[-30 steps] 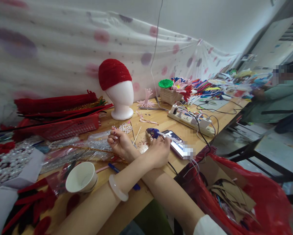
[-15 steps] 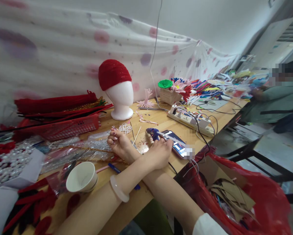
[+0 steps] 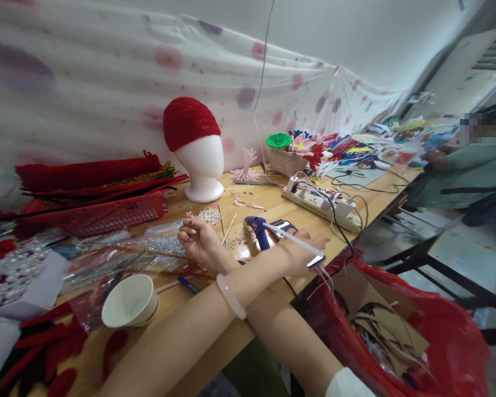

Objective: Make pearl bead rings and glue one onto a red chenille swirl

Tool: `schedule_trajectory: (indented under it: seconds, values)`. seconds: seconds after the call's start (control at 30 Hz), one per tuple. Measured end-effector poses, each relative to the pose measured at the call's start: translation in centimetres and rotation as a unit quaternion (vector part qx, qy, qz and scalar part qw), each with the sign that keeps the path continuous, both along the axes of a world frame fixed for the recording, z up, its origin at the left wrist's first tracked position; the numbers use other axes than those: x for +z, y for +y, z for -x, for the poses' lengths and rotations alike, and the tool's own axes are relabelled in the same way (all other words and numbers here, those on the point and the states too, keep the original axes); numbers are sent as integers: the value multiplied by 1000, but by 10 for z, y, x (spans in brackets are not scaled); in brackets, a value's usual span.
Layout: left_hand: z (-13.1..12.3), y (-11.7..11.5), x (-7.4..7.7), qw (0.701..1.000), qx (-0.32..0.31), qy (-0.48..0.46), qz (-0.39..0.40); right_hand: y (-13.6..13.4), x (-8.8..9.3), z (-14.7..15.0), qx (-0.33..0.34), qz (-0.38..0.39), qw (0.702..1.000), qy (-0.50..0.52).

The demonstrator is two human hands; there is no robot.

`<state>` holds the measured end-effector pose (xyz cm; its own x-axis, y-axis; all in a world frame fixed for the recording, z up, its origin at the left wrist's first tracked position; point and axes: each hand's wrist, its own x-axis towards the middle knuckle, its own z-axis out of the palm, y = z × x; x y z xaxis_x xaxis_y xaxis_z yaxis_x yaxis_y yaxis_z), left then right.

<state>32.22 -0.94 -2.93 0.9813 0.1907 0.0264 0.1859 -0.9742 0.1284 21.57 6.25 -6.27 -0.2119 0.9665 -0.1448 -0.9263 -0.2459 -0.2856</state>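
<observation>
My arms are crossed, the left forearm lying over the right. My left hand [image 3: 303, 252], below a pale bangle [image 3: 231, 296], is over a phone [image 3: 284, 225] and hides most of it; its fingers reach out to the right. A blue glue gun [image 3: 259, 230] with a long translucent glue stick [image 3: 293, 238] lies beside this hand. To the left, my right hand [image 3: 198, 234] is closed with curled fingers, thumb and index finger pinched on something tiny that I cannot make out. Just behind it lies a cluster of white beads [image 3: 209, 215].
A white foam head [image 3: 204, 168] wearing a red cap [image 3: 192, 124] stands at the back. Left are a red basket [image 3: 119, 214], beads [image 3: 18, 270] and a paper cup [image 3: 129, 300]. A power strip [image 3: 320, 205] and red bag [image 3: 446, 325] are right. Another person [image 3: 467, 165] sits beyond.
My left hand has moved right and forward across the phone, its fingers now stretching out. The right hand stays pinched in nearly the same place. The view has shifted slightly.
</observation>
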Motion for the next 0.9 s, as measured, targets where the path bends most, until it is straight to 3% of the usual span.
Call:
schedule_trajectory:
  seconds: [0.13,0.27,0.47,0.63,0.9]
  values:
    - [30,-30,-9,998,-61,-4,4,0,0,1,1,-5,1000,3]
    - [43,-58,-16,997,-71,-19,5,0,0,2,-2,-6,1000,2]
    - [22,-90,-29,999,28,-26,0,1,-5,3,2,-6,1000,-8]
    - [7,-95,-39,997,74,-23,-22,2,-5,3,6,-7,1000,-14]
    - [7,-91,-40,997,77,-9,-20,1,-6,3,11,-14,1000,-19]
